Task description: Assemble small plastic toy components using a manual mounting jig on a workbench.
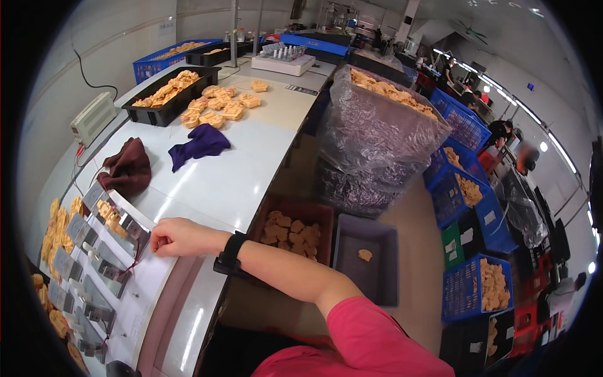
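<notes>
My right hand [179, 237] reaches in from the lower right, a black band on its wrist. Its fingers are curled closed beside the end of a test fixture [103, 267] with a row of metal clamps and red wires. Whatever may be between the fingers is hidden. One tan-orange moulded piece [112, 217] sits in the clamp station nearest the hand. More such pieces [55, 235] are heaped behind the fixture, along the left edge. My left hand is not in view.
On the white bench lie a maroon cloth [129, 166], a purple cloth [198, 146] and loose tan pieces [217, 107] beside a black tray [173, 97]. A brown bin [325, 217], a grey bin [367, 283] and a plastic-wrapped container [383, 135] stand right of the bench. Blue crates [461, 286] line the aisle.
</notes>
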A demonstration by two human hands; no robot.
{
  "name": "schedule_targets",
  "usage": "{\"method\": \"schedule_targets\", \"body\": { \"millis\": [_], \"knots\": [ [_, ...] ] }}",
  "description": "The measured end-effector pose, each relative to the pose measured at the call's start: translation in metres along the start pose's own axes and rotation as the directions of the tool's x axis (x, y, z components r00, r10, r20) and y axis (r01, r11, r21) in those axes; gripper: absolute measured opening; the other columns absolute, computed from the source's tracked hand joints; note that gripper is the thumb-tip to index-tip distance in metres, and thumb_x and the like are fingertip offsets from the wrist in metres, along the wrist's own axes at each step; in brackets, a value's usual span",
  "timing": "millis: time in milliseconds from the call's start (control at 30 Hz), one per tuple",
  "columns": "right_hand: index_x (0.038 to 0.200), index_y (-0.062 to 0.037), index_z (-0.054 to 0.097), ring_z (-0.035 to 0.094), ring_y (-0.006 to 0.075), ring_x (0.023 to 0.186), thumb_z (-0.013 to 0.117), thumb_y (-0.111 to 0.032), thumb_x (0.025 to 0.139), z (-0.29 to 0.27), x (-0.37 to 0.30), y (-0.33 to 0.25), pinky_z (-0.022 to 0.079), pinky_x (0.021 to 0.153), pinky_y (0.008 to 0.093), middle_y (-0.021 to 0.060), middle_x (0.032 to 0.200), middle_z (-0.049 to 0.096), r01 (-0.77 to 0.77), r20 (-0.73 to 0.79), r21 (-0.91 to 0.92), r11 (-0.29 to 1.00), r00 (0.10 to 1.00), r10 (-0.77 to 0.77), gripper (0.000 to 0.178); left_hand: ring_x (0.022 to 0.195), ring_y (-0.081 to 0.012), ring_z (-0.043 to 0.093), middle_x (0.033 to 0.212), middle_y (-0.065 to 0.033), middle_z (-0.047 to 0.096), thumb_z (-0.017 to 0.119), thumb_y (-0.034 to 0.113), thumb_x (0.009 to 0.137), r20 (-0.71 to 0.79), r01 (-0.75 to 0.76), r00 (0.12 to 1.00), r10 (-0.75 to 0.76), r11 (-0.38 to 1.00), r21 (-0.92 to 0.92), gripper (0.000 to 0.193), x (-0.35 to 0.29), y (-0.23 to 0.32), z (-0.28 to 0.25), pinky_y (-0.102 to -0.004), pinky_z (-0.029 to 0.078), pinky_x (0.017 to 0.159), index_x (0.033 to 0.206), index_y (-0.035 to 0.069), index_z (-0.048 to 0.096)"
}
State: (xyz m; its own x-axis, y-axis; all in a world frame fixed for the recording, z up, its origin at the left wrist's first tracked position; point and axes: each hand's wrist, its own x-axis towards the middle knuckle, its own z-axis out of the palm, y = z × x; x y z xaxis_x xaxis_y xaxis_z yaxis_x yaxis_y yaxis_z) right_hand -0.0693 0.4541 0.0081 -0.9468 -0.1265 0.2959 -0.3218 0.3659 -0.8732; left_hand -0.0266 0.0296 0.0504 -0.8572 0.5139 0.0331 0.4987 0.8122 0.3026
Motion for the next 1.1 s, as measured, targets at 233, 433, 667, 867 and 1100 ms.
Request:
{"method": "schedule_targets", "body": {
  "millis": [233, 433, 667, 867, 1100],
  "knots": [
    [0.089, -0.0021, 0.067, 0.059, 0.0185, 0.078, 0.066, -0.013, 0.08, -0.0022, -0.0012, -0.0017, 0.048, 0.072, 0.0309, 0.0087, 0.086, 0.058, -0.005, 0.034, -0.032, 0.999, 0.999, 0.006, 0.014, 0.074, -0.02, 0.058, 0.086, -0.0082, 0.062, 0.071, 0.023, 0.089, -0.006, 0.013, 1.0, -0.013, 1.0, -0.016, 0.024, 0.0009, -0.0008, 0.001, -0.0329, 0.049, 0.068, 0.099, 0.004, 0.06],
    [0.089, -0.0025, 0.068, 0.059, 0.0198, 0.078, 0.066, -0.014, 0.08, -0.0001, -0.0019, -0.0004, 0.047, 0.072, 0.032, 0.0088, 0.085, 0.057, 0.016, 0.02, -0.037, 0.999, 1.0, -0.015, 0.014, 0.074, -0.0194, 0.058, 0.085, -0.0079, 0.061, 0.07, 0.024, 0.089, 0.0, 0.015, 1.0, -0.015, 1.0, 0.003, 0.024, 0.0015, 0.001, -0.001, -0.0325, 0.049, 0.067, 0.098, 0.005, 0.059],
    [0.086, -0.0054, 0.07, 0.06, 0.0215, 0.078, 0.068, -0.013, 0.076, 0.0012, 0.0003, 0.0037, 0.048, 0.071, 0.0335, 0.0088, 0.085, 0.059, 0.024, -0.001, -0.043, 0.999, 1.0, -0.024, 0.013, 0.076, -0.0193, 0.059, 0.088, -0.0082, 0.062, 0.069, 0.026, 0.091, 0.029, 0.049, 0.998, -0.049, 0.999, -0.011, 0.025, 0.0023, 0.0019, -0.0025, -0.0321, 0.049, 0.069, 0.101, 0.004, 0.059],
    [0.086, -0.0068, 0.069, 0.06, 0.021, 0.077, 0.068, -0.014, 0.075, 0.0014, 0.0001, 0.0031, 0.048, 0.069, 0.0335, 0.0083, 0.083, 0.059, 0.012, -0.009, -0.037, 0.999, 1.0, -0.012, 0.013, 0.076, -0.0197, 0.06, 0.089, -0.0089, 0.063, 0.069, 0.026, 0.091, 0.033, 0.029, 0.999, -0.029, 1.0, 0.002, 0.026, 0.003, 0.0037, -0.0031, -0.0327, 0.05, 0.07, 0.101, 0.004, 0.059],
    [0.085, -0.0069, 0.068, 0.058, 0.0213, 0.075, 0.068, -0.013, 0.075, 0.0053, -0.0007, 0.0062, 0.048, 0.069, 0.0332, 0.0082, 0.082, 0.057, 0.044, -0.022, -0.05, 0.998, 0.999, -0.045, 0.011, 0.077, -0.0205, 0.06, 0.088, -0.0097, 0.063, 0.069, 0.026, 0.091, 0.039, 0.019, 0.999, -0.02, 1.0, 0.024, 0.026, 0.003, 0.0022, -0.0043, -0.0337, 0.05, 0.07, 0.101, 0.004, 0.059]
  ]
}}
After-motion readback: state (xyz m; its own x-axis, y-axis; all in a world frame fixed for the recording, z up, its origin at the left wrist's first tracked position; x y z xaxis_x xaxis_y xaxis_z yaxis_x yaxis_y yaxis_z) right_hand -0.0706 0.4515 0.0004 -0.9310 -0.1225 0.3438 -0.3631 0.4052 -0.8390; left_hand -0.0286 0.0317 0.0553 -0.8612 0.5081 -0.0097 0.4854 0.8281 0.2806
